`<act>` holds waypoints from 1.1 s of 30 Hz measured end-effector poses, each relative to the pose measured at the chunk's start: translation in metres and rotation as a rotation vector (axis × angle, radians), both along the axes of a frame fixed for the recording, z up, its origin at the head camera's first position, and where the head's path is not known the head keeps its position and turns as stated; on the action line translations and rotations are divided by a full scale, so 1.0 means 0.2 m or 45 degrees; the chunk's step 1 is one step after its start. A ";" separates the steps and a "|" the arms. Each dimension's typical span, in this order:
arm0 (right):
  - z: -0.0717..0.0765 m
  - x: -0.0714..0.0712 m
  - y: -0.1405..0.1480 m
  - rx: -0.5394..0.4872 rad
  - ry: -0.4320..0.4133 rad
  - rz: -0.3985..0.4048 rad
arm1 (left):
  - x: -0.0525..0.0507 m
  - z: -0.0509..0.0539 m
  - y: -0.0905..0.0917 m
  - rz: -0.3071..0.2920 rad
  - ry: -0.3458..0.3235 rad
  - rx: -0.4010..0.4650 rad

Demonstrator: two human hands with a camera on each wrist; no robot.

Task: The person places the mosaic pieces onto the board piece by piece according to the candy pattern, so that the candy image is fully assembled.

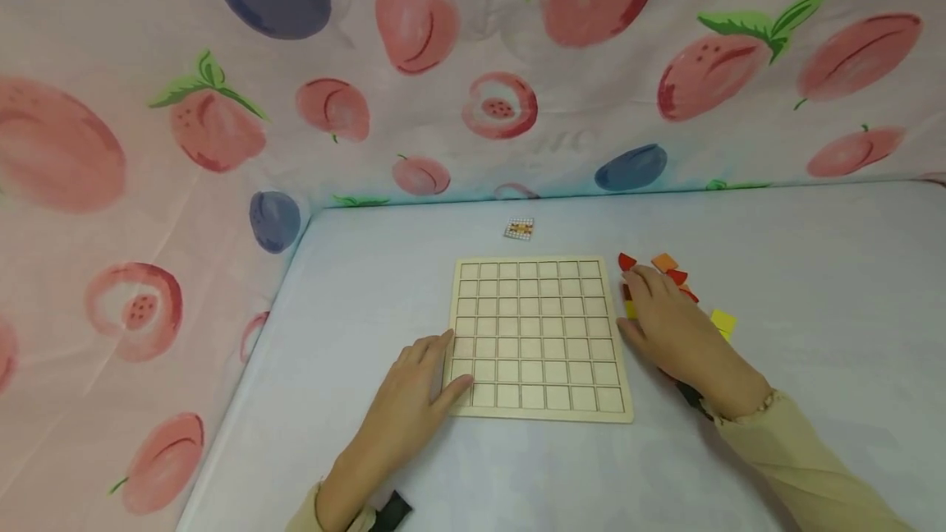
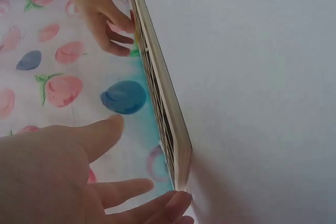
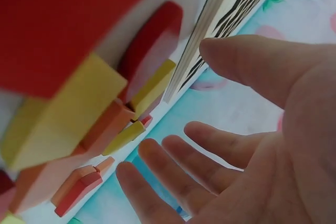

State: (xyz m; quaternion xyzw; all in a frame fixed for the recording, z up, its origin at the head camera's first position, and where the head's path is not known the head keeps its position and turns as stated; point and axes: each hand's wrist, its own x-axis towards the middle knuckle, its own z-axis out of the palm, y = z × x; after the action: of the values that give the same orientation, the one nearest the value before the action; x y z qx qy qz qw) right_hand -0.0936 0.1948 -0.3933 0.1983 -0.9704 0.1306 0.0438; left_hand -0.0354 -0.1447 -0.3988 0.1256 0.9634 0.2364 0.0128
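Observation:
A square wooden grid board (image 1: pixel 540 339) lies flat on the white surface, its cells bare. The left hand (image 1: pixel 410 401) rests at the board's left edge, thumb over the lower left corner; in the left wrist view the fingertips of the left hand (image 2: pixel 126 182) touch the board's edge (image 2: pixel 181 156). Beside the board's right edge, the right hand (image 1: pixel 683 339) is over red, orange and yellow pieces (image 1: pixel 723 322), partly hiding them. Its fingers are loosely spread in the right wrist view, where the right hand (image 3: pixel 262 114) has nothing visible between thumb and fingers, near a yellow piece (image 3: pixel 68 114).
A small patterned card (image 1: pixel 520 228) lies beyond the board's far edge. Behind stands a fruit-printed cloth (image 1: pixel 562 146), which also runs down the left side. Dark bands (image 1: pixel 392 511) show at both wrists.

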 end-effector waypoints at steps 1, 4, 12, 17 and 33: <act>0.00 -0.01 0.00 0.001 -0.021 -0.010 | -0.01 0.00 0.00 0.006 -0.014 0.016; 0.01 -0.04 -0.01 -0.004 -0.064 -0.020 | -0.03 -0.01 -0.01 0.027 -0.058 0.067; 0.00 -0.09 0.01 -0.043 -0.035 0.009 | -0.06 -0.01 -0.01 0.077 -0.120 0.154; 0.00 -0.12 0.03 -0.029 -0.001 0.040 | -0.08 -0.01 0.00 0.130 -0.142 0.254; 0.04 -0.17 0.03 -0.078 -0.167 -0.030 | -0.16 0.01 0.01 0.218 -0.242 0.358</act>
State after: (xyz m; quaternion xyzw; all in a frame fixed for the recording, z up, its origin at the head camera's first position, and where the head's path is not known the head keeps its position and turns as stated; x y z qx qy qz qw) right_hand -0.1283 0.2011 -0.3854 0.1765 -0.9690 0.1724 -0.0121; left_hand -0.0670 -0.1427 -0.3969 0.0208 0.9225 0.3798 0.0662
